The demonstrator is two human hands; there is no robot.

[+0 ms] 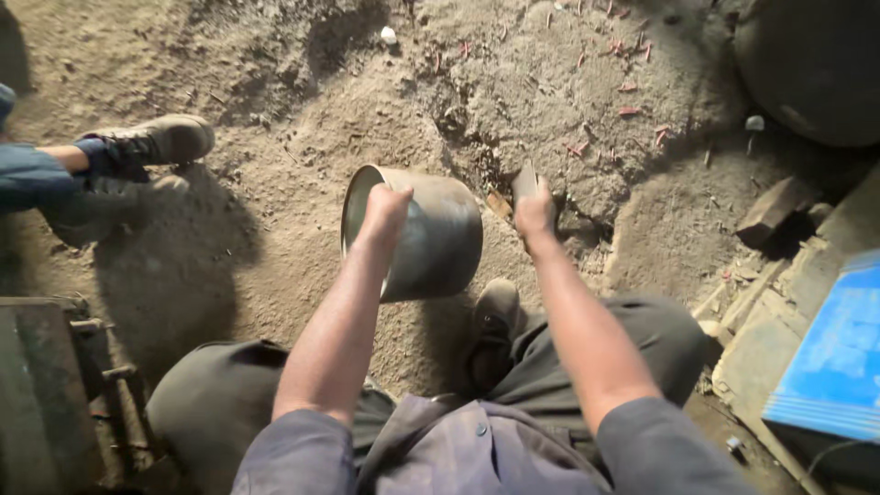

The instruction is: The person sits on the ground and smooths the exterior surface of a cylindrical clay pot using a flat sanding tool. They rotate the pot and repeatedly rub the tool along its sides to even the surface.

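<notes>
I sit low over a sandy dirt floor. My left hand (385,213) grips the rim of a grey metal cylinder (440,234) that lies tilted on its side, its open end facing left. My right hand (534,213) is closed around a small flat dark tool (524,181) held just right of the cylinder, above the sand. My shoe (495,307) rests on the ground below the cylinder, between my knees.
Another person's boot (156,139) and blue trouser leg (32,174) lie at the left. A large dark round body (811,64) sits top right, a blue board (839,353) and wooden blocks (775,209) at right, a metal frame (46,394) bottom left. Small red bits (632,87) dot the sand.
</notes>
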